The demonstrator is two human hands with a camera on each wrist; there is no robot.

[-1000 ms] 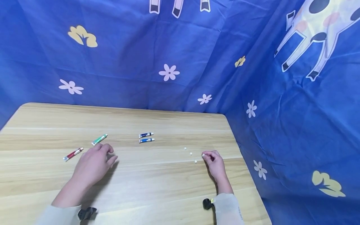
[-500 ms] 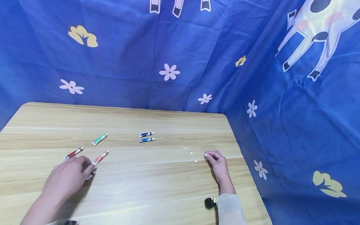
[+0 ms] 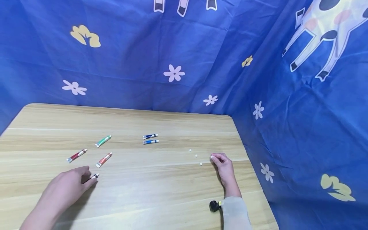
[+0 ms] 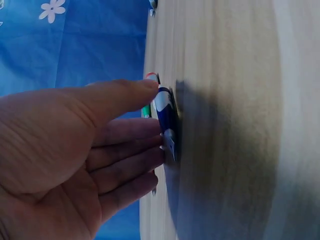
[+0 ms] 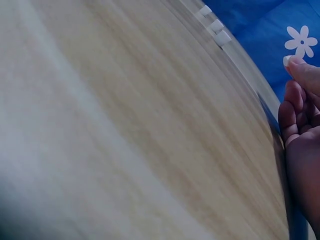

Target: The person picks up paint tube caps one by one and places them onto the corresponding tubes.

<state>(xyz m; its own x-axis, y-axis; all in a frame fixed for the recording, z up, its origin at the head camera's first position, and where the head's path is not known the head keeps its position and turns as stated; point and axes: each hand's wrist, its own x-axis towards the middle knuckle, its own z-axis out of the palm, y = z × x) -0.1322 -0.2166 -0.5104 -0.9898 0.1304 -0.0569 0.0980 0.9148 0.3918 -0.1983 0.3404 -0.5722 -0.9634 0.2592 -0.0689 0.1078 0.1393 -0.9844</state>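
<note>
In the head view, my left hand (image 3: 64,188) reaches over a dark blue paint tube (image 3: 95,176) at the left front of the table. The left wrist view shows that tube lying on the wood, thumb tip near its upper end and straight fingers alongside it. A red-orange tube (image 3: 104,160), a dark red tube (image 3: 77,155) and a green tube (image 3: 103,141) lie beyond. Over the table's right part, my right hand (image 3: 225,169) pinches a small white cap (image 5: 286,61) between thumb and finger. Three similar white caps (image 3: 196,156) lie to its left.
Two blue tubes (image 3: 150,141) lie side by side mid-table, toward the back. The wooden table (image 3: 149,198) ends at a blue printed curtain (image 3: 129,64) behind and on the right. A black wrist camera (image 3: 214,206) sits at my right sleeve.
My left hand has moved left and toward me, uncovering the red-orange tube, and now stays at the dark blue tube. My right hand has drawn slightly right, still pinching the cap.
</note>
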